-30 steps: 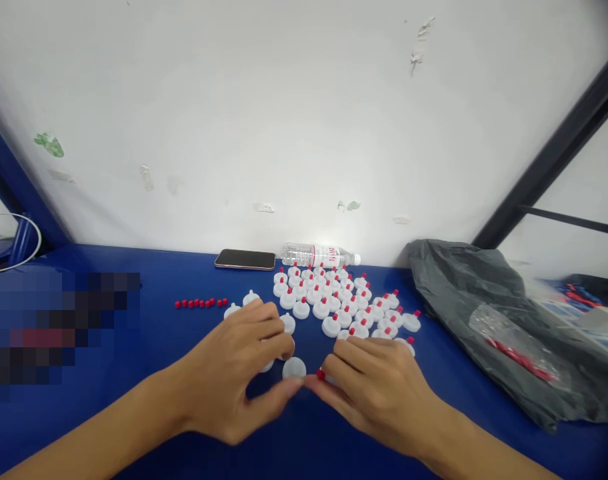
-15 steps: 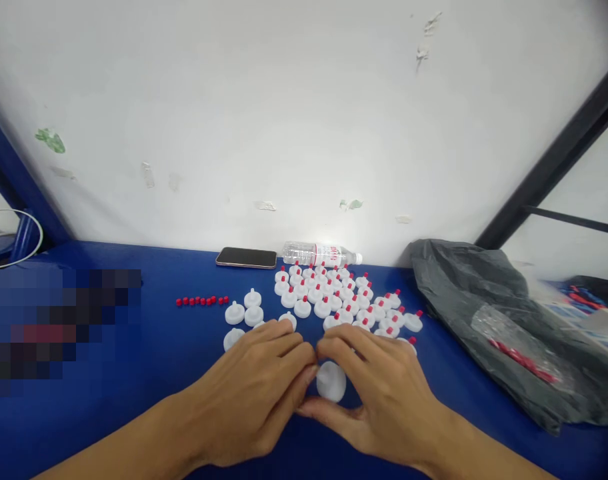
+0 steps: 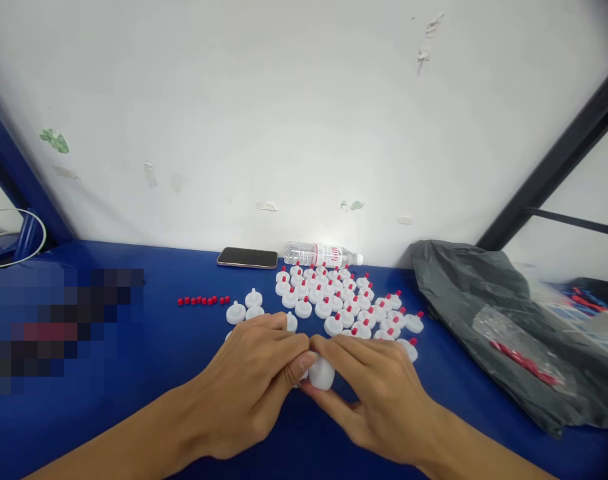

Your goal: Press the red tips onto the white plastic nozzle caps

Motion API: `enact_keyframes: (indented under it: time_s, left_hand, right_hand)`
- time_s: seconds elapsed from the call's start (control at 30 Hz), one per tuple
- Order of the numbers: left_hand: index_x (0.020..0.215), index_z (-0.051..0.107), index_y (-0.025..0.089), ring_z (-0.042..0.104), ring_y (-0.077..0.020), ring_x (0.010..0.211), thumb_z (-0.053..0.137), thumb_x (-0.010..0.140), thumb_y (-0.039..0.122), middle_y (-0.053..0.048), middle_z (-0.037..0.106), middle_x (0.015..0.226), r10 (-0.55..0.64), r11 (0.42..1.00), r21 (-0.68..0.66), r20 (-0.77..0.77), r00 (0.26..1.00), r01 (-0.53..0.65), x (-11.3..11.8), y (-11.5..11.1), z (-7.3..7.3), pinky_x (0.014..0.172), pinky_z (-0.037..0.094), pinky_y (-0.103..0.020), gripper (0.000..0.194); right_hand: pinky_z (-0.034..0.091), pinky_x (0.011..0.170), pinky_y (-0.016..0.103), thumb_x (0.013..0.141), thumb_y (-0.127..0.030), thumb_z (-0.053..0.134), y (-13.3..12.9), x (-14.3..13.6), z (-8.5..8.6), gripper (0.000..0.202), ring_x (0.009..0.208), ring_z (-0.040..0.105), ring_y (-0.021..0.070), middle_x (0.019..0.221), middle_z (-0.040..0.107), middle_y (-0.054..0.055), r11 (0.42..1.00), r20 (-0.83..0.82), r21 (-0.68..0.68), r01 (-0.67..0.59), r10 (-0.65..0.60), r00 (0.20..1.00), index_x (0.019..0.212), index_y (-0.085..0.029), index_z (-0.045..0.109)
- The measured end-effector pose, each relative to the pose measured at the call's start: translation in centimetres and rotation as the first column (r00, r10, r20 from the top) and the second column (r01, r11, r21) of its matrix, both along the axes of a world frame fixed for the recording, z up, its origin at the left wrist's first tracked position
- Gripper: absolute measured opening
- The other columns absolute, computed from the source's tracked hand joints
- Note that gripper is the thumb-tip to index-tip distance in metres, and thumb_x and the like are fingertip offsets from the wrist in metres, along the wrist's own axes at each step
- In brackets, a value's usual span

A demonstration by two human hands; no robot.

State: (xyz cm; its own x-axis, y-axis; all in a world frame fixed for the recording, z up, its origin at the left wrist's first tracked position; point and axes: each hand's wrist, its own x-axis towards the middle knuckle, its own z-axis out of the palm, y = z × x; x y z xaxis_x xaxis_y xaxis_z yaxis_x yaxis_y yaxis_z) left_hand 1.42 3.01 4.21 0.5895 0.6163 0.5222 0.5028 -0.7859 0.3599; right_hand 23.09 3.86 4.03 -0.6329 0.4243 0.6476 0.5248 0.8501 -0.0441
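A white spout cap [image 3: 322, 374] with a round base is gripped between the thumb and fingers of my right hand [image 3: 379, 380], its base turned towards me. My left hand [image 3: 264, 383] is closed at the cap's spout end, thumb pressed against the fingers; what lies in that pinch is hidden. The two hands touch at the fingertips. Beyond my left hand stand several white spout caps with bare tips [image 3: 236, 312]. Past my right hand is a large group of white spout caps with red tips [image 3: 323, 308].
Several small red tip caps [image 3: 204, 301] lie in a row on the blue table [image 3: 134, 333]. A phone [image 3: 247, 258] and a plastic bottle [image 3: 323, 255] lie by the wall. A dark plastic bag [image 3: 464, 300] at right carries a clear bag of red pieces [image 3: 524, 360].
The white spout cap has moved left against my left hand's fingertips and tilted, and my right hand's fingers have closed on it. My left thumb has shifted up.
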Motion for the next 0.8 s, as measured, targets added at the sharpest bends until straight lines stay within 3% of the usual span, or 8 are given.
enact_keyframes:
  time_s: [0.1,0.17,0.27,0.37,0.4,0.53,0.7,0.8]
  left_hand:
    - [0.071,0.052,0.023,0.050,-0.0147,0.062,0.031,0.113,0.037,0.004,0.056,0.064,0.144,0.988,-0.061,0.073,0.987,-0.139,-0.9,0.8,0.9,0.063,0.044,-0.033,0.049]
    - [0.065,0.045,0.023,0.045,-0.0130,0.054,0.031,0.113,0.043,0.005,0.052,0.059,0.330,0.943,-0.085,0.107,0.938,-0.322,-3.3,2.2,2.1,0.052,0.040,-0.030,0.054]
    - [0.068,0.049,0.023,0.050,-0.0144,0.058,0.034,0.113,0.048,0.004,0.050,0.061,0.622,0.781,-0.055,0.141,0.770,-0.622,-9.1,5.3,4.3,0.054,0.040,-0.029,0.053]
    - [0.099,0.071,0.023,0.068,-0.0166,0.084,0.062,0.105,0.047,-0.002,0.073,0.101,0.771,0.637,-0.030,0.024,0.637,-0.770,-14.4,8.1,5.1,0.074,0.059,-0.031,0.027]
    - [0.112,0.072,0.017,0.072,-0.0224,0.095,0.066,0.103,0.046,-0.003,0.073,0.112,0.780,0.623,-0.033,-0.046,0.624,-0.781,-15.6,8.7,5.0,0.082,0.063,-0.037,0.031]
    - [0.128,0.069,0.018,0.072,-0.0262,0.110,0.070,0.102,0.043,-0.008,0.072,0.128,0.758,0.569,-0.106,-0.316,0.571,-0.815,-17.4,9.8,3.7,0.093,0.063,-0.046,0.036]
    - [0.127,0.070,0.022,0.072,-0.0239,0.110,0.067,0.103,0.041,-0.008,0.071,0.132,0.701,0.552,-0.160,-0.443,0.559,-0.818,-16.7,10.2,2.9,0.095,0.063,-0.045,0.031]
    - [0.123,0.071,0.023,0.072,-0.0225,0.109,0.067,0.103,0.041,-0.008,0.072,0.130,0.689,0.549,-0.164,-0.466,0.555,-0.820,-16.1,10.3,2.8,0.095,0.063,-0.043,0.027]
  right_hand:
    - [0.047,0.057,0.030,0.111,-0.026,0.054,0.4,0.7,0.4,0.021,0.067,0.074,0.0149,0.090,0.080,0.002,0.989,0.030,0.150,0.022,-0.027,0.999,0.127,-0.015,0.063]
    - [0.048,0.059,0.030,0.110,-0.024,0.058,1.0,1.2,0.7,0.020,0.068,0.075,0.0150,0.093,0.081,0.003,0.970,0.027,0.236,0.064,-0.072,0.997,0.127,-0.014,0.064]
    - [0.046,0.058,0.029,0.107,-0.027,0.065,2.0,1.7,0.8,0.014,0.060,0.071,0.0139,0.084,0.080,0.000,0.961,-0.042,0.242,0.137,-0.130,0.991,0.118,-0.018,0.067]
    - [0.043,0.056,0.029,0.109,-0.029,0.060,2.4,1.5,0.4,0.016,0.053,0.068,0.0124,0.081,0.078,-0.003,0.975,-0.040,0.151,0.161,-0.157,0.987,0.121,-0.020,0.066]
    - [0.043,0.055,0.028,0.111,-0.030,0.057,2.4,1.4,0.2,0.018,0.050,0.066,0.0121,0.080,0.078,-0.003,0.980,-0.029,0.117,0.160,-0.158,0.987,0.123,-0.020,0.065]
    - [0.043,0.054,0.028,0.115,-0.044,0.047,1.8,1.0,-0.2,0.028,0.045,0.064,0.0134,0.070,0.073,-0.005,0.988,-0.003,0.005,0.155,-0.155,0.988,0.119,-0.020,0.062]
    - [0.043,0.051,0.030,0.117,-0.051,0.037,1.6,1.0,-0.6,0.041,0.075,0.079,0.0186,0.119,0.079,0.009,0.988,0.089,0.032,0.153,-0.155,0.984,0.119,-0.022,0.064]
    - [0.040,0.050,0.031,0.117,-0.044,0.040,1.8,1.2,-0.9,0.033,0.071,0.078,0.0194,0.121,0.078,0.007,0.986,0.168,0.046,0.160,-0.166,0.972,0.129,-0.024,0.064]
